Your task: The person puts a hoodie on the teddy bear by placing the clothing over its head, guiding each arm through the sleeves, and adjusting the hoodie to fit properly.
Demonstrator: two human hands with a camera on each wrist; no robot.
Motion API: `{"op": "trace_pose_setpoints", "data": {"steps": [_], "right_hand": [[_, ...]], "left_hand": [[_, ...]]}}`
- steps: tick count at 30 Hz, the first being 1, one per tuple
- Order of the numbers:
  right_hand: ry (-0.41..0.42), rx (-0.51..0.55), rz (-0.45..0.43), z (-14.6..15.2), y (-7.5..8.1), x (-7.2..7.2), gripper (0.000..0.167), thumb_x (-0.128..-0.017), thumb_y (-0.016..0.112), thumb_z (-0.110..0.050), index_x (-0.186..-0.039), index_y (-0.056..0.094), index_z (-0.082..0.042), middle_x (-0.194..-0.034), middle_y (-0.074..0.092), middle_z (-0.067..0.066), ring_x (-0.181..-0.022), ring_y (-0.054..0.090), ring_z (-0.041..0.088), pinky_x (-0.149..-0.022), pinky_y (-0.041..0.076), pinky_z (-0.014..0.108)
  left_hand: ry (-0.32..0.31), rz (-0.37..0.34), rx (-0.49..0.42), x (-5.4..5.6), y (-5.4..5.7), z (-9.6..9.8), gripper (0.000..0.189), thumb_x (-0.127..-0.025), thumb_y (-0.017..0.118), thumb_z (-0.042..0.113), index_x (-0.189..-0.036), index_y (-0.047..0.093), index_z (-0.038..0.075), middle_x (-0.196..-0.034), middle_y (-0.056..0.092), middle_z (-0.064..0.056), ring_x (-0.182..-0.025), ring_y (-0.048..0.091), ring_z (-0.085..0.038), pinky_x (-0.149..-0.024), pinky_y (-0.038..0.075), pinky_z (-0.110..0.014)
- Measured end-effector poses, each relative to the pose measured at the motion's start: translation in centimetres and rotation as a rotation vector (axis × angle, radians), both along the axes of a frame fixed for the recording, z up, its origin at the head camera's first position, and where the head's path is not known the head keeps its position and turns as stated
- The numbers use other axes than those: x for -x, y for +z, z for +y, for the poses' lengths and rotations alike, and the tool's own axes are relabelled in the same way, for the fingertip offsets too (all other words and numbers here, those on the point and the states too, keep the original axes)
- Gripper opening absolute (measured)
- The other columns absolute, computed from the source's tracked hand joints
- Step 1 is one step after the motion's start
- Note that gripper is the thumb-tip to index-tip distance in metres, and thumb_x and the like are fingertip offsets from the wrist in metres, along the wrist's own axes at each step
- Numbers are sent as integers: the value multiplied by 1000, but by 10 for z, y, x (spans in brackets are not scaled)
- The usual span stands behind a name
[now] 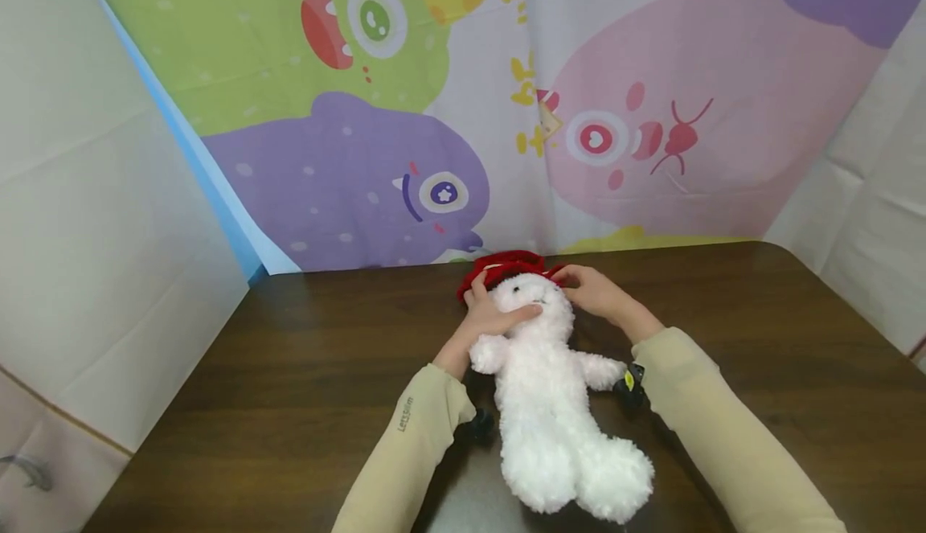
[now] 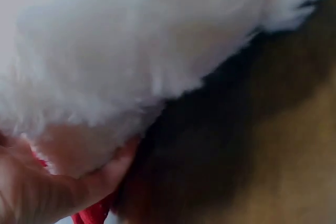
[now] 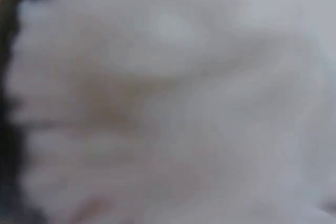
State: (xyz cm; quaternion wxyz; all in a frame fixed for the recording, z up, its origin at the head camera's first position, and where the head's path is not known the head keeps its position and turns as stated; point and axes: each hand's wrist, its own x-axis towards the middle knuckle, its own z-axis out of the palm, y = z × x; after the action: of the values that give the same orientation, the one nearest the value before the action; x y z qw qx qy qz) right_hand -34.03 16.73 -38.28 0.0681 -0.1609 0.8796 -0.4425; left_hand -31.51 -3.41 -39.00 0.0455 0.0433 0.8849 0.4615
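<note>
A fluffy white plush toy (image 1: 538, 392) lies on its back, its head toward the far edge of the table. A red hat (image 1: 515, 260) sits at the top of its head. My left hand (image 1: 490, 317) grips the side of the head, thumb across the face and fingers up at the hat's brim. On the other side, my right hand (image 1: 595, 292) pinches the brim beside the head. White fur (image 2: 121, 45) fills much of the left wrist view, with a bit of red fabric (image 2: 94, 212) below the fingers. Blurred white plush (image 3: 184, 108) covers most of the right wrist view.
The dark wooden table (image 1: 325, 372) extends to both sides of the toy. Behind it hangs a cloth with cartoon monsters (image 1: 362, 171). White panels (image 1: 94, 195) stand at left and right. Black wrist devices (image 1: 631, 384) sit by the sleeves.
</note>
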Motion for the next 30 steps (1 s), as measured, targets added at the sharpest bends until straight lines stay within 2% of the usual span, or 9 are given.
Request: {"op": "trace_pose_setpoints", "data": {"steps": [4, 9, 12, 14, 16, 20, 24, 27, 30], "right_hand": [[-4, 8, 32, -1, 8, -5, 33, -91, 50, -11, -121, 49, 5, -119, 52, 23, -108, 49, 33, -86, 47, 40], [-10, 15, 64, 3, 13, -9, 33, -91, 49, -8, -121, 49, 4, -118, 52, 23, -109, 48, 34, -87, 46, 44], [-4, -10, 102, 7, 8, -9, 31, -88, 49, -3, -118, 52, 4, -116, 54, 22, -108, 48, 34, -88, 44, 45], [-3, -36, 130, 9, 3, -9, 30, -85, 50, -1, -114, 54, 6, -113, 56, 23, -104, 50, 32, -86, 44, 42], [-10, -38, 123, 10, -1, -12, 30, -83, 51, -1, -111, 56, 8, -111, 57, 23, -99, 52, 28, -82, 45, 37], [-13, 86, 16, 7, -6, -22, 32, -86, 50, -5, -114, 53, 11, -111, 56, 23, -92, 54, 18, -78, 48, 32], [9, 300, -112, 2, -7, -35, 35, -91, 46, -7, -121, 45, 10, -113, 54, 20, -92, 56, 12, -85, 48, 41], [20, 412, -186, -3, -5, -44, 37, -92, 43, -6, -125, 40, 11, -108, 56, 11, -90, 59, 11, -87, 47, 42], [18, 509, -265, -6, -1, -52, 33, -93, 40, -7, -123, 43, 8, -98, 58, 0, -85, 59, 9, -83, 49, 35]], "left_hand": [[-1, 75, -69, -5, -1, -2, 99, -71, 73, 43, -142, 9, 20, -144, 16, -12, -130, 23, -31, -102, 30, -49], [-54, 122, -133, -12, 5, -8, 99, -72, 72, 42, -143, 7, 22, -147, 15, -11, -131, 27, -31, -103, 30, -50], [-106, 148, -203, -16, 6, -16, 96, -74, 72, 36, -143, 8, 24, -148, 14, -8, -133, 25, -29, -103, 29, -49], [-138, 157, -260, -18, 6, -21, 92, -76, 71, 30, -143, 9, 26, -148, 16, -8, -133, 25, -28, -104, 28, -48], [-157, 154, -322, -20, 6, -25, 88, -78, 70, 26, -142, 10, 26, -147, 18, -8, -133, 26, -28, -104, 27, -48], [-123, 101, -382, -25, 5, -28, 92, -76, 72, 26, -142, 8, 26, -147, 16, -11, -133, 24, -28, -106, 24, -47], [-65, 33, -380, -30, 6, -27, 105, -68, 79, 31, -141, 4, 27, -146, 18, -15, -134, 23, -27, -106, 25, -48], [-43, 10, -390, -33, 9, -28, 106, -65, 80, 30, -141, 6, 26, -145, 23, -14, -133, 26, -27, -105, 26, -48], [-61, -1, -385, -39, 12, -32, 106, -65, 81, 28, -141, 8, 26, -145, 23, -10, -132, 28, -26, -105, 28, -48]]}}
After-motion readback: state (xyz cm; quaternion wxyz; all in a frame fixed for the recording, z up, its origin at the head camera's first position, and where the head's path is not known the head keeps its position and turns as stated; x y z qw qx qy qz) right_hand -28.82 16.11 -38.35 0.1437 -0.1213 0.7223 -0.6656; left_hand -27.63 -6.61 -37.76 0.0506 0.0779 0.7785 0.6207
